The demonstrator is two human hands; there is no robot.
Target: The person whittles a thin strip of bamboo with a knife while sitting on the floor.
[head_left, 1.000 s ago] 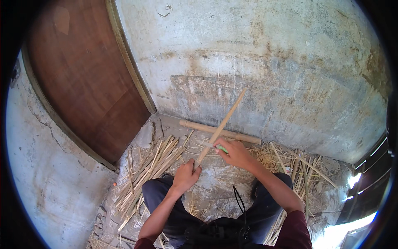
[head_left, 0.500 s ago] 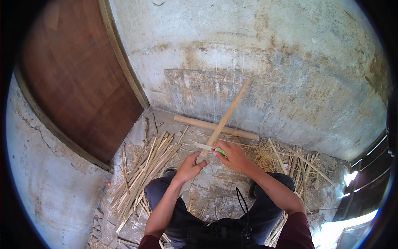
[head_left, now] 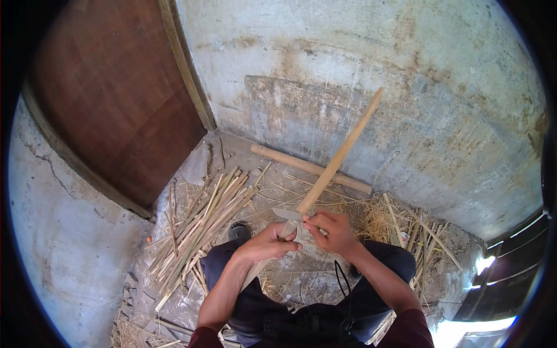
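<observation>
A long, flat bamboo strip [head_left: 342, 152] slants up and away to the right, its far end in front of the wall. My left hand [head_left: 270, 243] is closed around its near part, and the strip's lower end runs back beside my left forearm. In my right hand [head_left: 331, 229] is a knife [head_left: 286, 214]. Its blade lies across the strip just beyond my left fingers, pointing left; the fingers hide the handle.
On the left lies a heap of split bamboo sticks [head_left: 203, 223]. A round bamboo pole [head_left: 290, 160] rests along the base of the wall [head_left: 441, 127]. Straw shavings and more sticks [head_left: 426, 235] are at the right. A brown door [head_left: 116, 93] stands at the left.
The strip's far end has moved up and to the right in view. My right fingers now cover the green knife handle that showed before. The blade still crosses the strip.
</observation>
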